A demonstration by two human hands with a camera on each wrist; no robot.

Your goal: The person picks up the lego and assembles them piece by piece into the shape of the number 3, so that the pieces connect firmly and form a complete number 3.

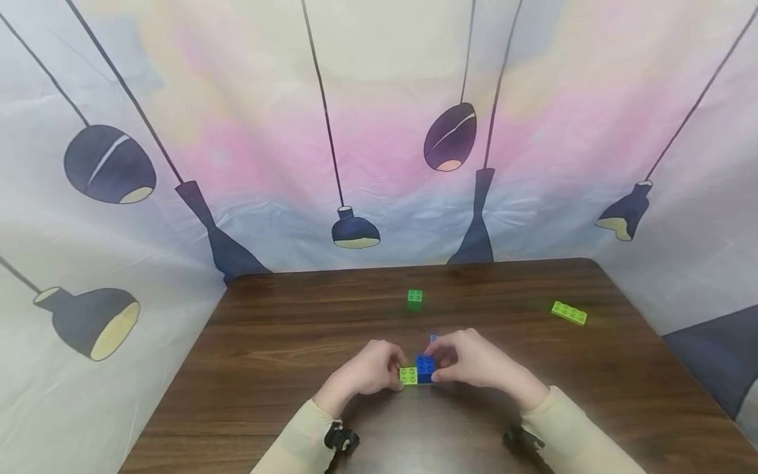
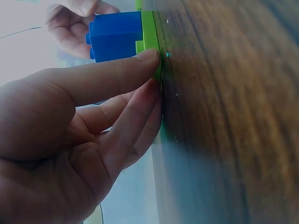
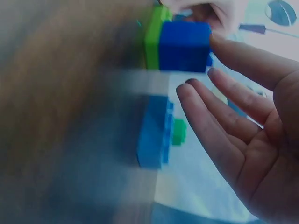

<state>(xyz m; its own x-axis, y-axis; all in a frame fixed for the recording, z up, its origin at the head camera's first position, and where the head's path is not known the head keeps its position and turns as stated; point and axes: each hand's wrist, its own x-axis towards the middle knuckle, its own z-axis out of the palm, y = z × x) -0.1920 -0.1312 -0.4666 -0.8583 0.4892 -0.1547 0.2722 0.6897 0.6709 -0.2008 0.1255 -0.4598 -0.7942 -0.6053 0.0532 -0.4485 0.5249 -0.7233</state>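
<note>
On the table, a lime-green flat toy building brick (image 1: 408, 376) carries a dark blue brick (image 1: 425, 368) on its right part. My left hand (image 1: 374, 367) pinches the left end of the lime-green brick between thumb and fingers, low against the tabletop. Beside the blue brick is my right hand (image 1: 474, 361), its thumb (image 3: 243, 56) at the brick's upper edge. The other right fingers are spread and fairly straight, with a gap to the thumb. A lighter blue brick (image 3: 154, 133) lies just beyond, mostly hidden by the right hand in the head view.
A green brick (image 1: 415, 300) stands farther back on the brown wooden table (image 1: 296, 316). Another lime-green flat brick (image 1: 569, 313) lies at the far right. Behind the table hangs a cloth (image 1: 266, 164) printed with lamps.
</note>
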